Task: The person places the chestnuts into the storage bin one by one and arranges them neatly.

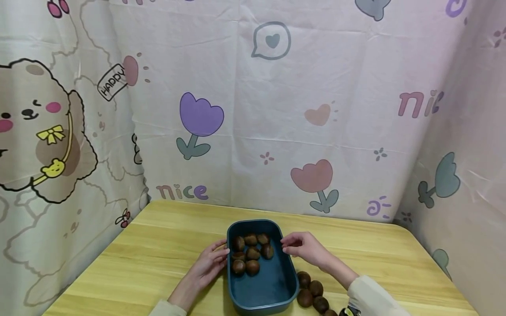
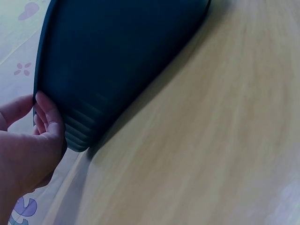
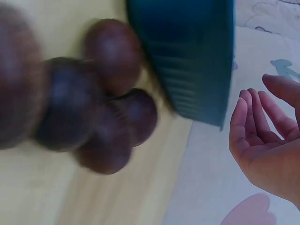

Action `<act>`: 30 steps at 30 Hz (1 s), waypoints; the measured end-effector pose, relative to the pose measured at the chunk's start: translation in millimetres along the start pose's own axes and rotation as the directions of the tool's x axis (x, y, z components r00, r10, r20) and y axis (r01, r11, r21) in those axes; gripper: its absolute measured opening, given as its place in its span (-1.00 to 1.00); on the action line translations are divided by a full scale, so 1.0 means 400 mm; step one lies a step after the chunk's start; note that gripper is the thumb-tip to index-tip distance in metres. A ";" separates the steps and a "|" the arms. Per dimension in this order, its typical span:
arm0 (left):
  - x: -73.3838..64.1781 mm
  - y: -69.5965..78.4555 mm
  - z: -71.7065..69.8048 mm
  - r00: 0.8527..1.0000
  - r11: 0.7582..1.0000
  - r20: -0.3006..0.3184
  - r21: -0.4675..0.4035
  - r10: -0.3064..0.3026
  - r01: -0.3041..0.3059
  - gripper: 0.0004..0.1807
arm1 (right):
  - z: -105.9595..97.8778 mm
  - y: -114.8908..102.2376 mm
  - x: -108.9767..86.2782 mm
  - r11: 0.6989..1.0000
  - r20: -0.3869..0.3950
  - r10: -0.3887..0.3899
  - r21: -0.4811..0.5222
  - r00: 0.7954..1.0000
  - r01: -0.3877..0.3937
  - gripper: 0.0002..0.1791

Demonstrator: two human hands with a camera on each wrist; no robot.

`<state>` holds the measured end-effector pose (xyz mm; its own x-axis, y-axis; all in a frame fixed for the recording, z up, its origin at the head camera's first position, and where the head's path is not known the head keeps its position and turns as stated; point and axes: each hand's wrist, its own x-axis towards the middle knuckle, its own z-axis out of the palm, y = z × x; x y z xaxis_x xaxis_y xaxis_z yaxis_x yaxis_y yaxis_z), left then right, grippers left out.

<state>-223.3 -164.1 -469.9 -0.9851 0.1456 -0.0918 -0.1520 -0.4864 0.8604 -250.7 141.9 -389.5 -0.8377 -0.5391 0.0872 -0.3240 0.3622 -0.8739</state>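
Note:
A dark blue-green plastic bin [image 1: 262, 287] stands on the table, with several brown chestnuts [image 1: 253, 253] grouped in its far left part. My left hand [image 1: 209, 265] is at the bin's left side, and in the left wrist view its thumb and fingers pinch the rim. Just past the right rim hovers my right hand [image 1: 302, 248]. Its fingers are loosely bent, and the right wrist view shows nothing between the thumb and fingers [image 3: 236, 117]. More chestnuts [image 1: 305, 298] lie on the table by the bin's near right corner, partly hidden by the right forearm.
The light wood table [image 1: 170, 237] runs back to a printed cloth [image 1: 269, 114], which hangs behind it and along both sides. A dark object with a yellow mark [image 1: 349, 311] shows at the right wrist.

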 end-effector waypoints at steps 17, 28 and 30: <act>0.004 -0.002 0.000 1.000 1.000 0.000 0.014 0.003 -0.003 -0.55 | -0.020 0.137 -0.096 0.992 -0.028 0.128 0.008 0.991 -0.127 -0.70; 0.003 -0.004 -0.001 1.000 1.000 0.015 -0.003 0.006 -0.006 -0.61 | -0.014 0.188 -0.127 0.988 0.004 0.152 0.034 0.988 -0.152 -0.64; 0.002 -0.003 -0.001 1.000 1.000 0.019 -0.008 0.007 -0.007 -0.62 | -0.010 0.193 -0.127 0.988 -0.007 0.153 0.036 0.988 -0.153 -0.63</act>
<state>-223.9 -163.9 -471.4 -0.9845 0.1581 -0.0762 -0.1457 -0.4945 0.8569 -234.9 200.2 -459.4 -0.8803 -0.4723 -0.0443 -0.1763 0.4125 -0.8937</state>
